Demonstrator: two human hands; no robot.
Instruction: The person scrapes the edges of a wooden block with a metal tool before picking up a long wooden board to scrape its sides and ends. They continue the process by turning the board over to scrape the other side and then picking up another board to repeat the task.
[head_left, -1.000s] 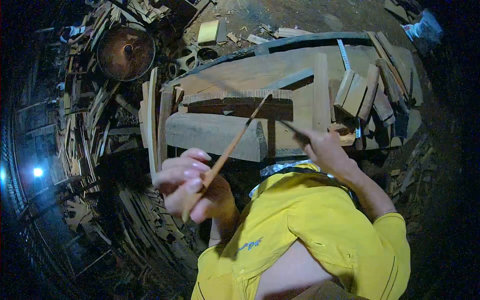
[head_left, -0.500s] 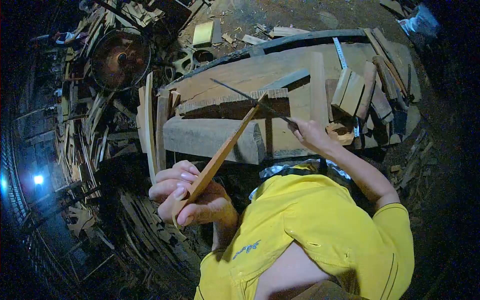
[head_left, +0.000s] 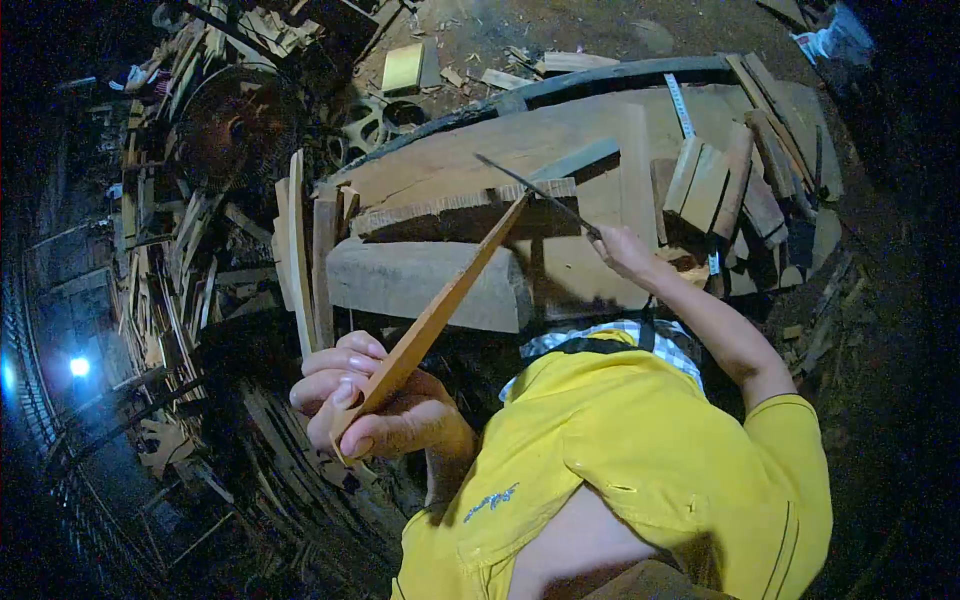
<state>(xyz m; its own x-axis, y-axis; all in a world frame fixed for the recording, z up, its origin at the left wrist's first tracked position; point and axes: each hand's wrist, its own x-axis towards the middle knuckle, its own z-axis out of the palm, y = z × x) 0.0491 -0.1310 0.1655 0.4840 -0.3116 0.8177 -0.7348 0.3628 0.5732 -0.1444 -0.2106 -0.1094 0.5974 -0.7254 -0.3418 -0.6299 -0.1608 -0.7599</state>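
Observation:
My left hand (head_left: 385, 400) is closed round the near, wider end of a tapered wooden strip (head_left: 450, 300). The strip slants up and away over the bench, narrowing to its far tip. A long, thin dark file-like tool (head_left: 545, 198) is gripped by its near end in my right hand (head_left: 625, 255). Its shaft crosses the strip's narrow tip in this view. Behind the strip, a thick squared timber (head_left: 430, 283) and a rough-edged board (head_left: 460, 208) lie on the wooden bench (head_left: 580, 285).
Several wood blocks (head_left: 697, 185) are piled at the bench's right, beside a white ruler (head_left: 679, 105). Upright slats (head_left: 298, 250) stand at its left edge. A round fan (head_left: 238, 128) and heaps of scrap wood (head_left: 165, 290) are farther left. A yellow block (head_left: 403, 70) lies beyond the bench.
My right hand has moved to the right, drawing the dark tool along so that its far end is nearer the strip's tip. The left hand's grip has shifted only slightly.

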